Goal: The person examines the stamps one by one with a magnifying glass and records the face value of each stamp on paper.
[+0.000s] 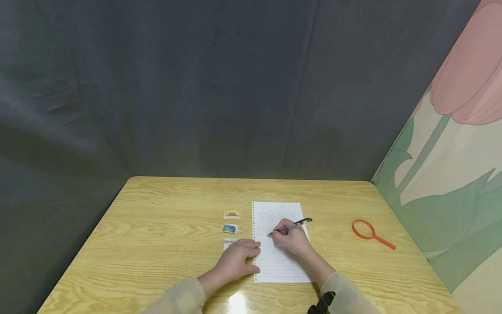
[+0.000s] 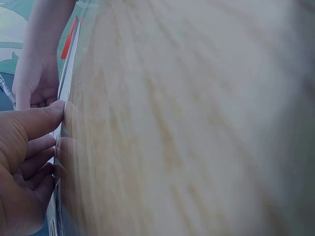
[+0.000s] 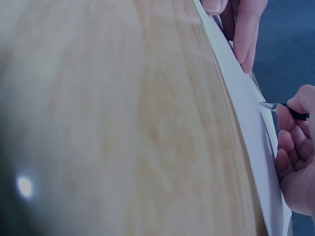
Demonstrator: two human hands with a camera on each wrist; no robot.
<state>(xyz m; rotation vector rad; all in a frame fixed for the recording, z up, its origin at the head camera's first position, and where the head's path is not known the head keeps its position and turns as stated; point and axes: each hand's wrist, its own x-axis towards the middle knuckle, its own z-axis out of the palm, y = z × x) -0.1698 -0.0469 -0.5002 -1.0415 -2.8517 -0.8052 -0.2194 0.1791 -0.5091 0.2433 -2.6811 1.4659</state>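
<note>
Lined sheet (image 1: 279, 267) lay flat on bench (image 1: 157, 226), between small cards (image 1: 230, 228) and magnifying glass (image 1: 375, 237). Right grip (image 1: 292, 237) pinched pen (image 1: 301, 222) near tip, probably for control, point at page. Left grip (image 1: 237, 258), thumb spread from fingers, rested on punched edge, likely to stop sheet sliding.

Dark grey cloth (image 1: 215, 87) hangs beyond the far and left edges of the wood-grained table (image 1: 176, 213); a pink-tulip-patterned surface (image 1: 435, 174) rises along the right edge. Bright glare (image 1: 237, 302) marks the tabletop's near side.
</note>
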